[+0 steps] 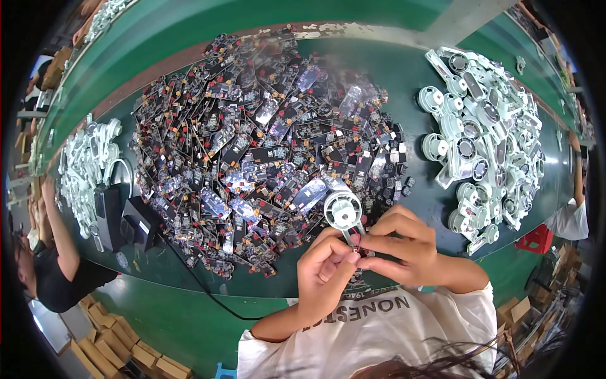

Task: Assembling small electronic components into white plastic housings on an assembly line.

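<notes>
A pale mint handheld fan with a round head is held in front of my chest, its head pointing away from me. My left hand closes around the lower end of its handle, thumb and fingers pinched. On the other side, my right hand pinches at the same handle end. Something small and reddish, perhaps wires, shows between the fingertips, mostly hidden. Just beyond both hands lies a large heap of small dark circuit boards, several with red and yellow parts.
More pale fan bodies are piled on the green table at the right and the left. Black boxy devices stand at the left with a cable trailing to the table's front edge. Other people work at both sides. Cardboard boxes sit on the floor.
</notes>
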`<control>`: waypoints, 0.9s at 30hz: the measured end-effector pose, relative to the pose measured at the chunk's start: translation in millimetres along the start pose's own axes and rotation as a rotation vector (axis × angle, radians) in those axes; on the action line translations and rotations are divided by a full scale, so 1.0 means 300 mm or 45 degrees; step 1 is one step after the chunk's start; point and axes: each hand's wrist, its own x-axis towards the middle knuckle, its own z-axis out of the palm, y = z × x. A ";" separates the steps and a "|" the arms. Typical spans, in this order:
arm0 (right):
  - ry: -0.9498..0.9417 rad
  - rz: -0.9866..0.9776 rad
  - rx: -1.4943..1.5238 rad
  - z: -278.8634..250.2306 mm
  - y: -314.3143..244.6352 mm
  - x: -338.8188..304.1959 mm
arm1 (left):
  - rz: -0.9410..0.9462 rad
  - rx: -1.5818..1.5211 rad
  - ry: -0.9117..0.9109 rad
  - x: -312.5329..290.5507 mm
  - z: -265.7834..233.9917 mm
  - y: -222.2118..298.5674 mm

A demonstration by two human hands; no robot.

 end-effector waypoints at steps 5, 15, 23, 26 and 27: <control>0.102 0.163 0.377 -0.009 0.020 -0.015 | -0.067 -0.405 -0.010 -0.015 0.001 0.008; 0.129 -0.103 0.010 -0.047 -0.003 0.013 | -0.371 -0.317 -0.067 0.003 0.001 0.040; 0.103 -0.118 -0.105 -0.071 -0.014 0.027 | -0.354 -0.399 -0.052 0.019 0.002 0.049; 0.139 -0.122 -0.115 -0.067 -0.014 0.017 | -0.418 -0.602 -0.130 0.006 -0.017 0.019; 0.157 -0.119 -0.109 -0.066 -0.015 0.014 | -0.419 -0.602 -0.132 0.008 -0.020 0.017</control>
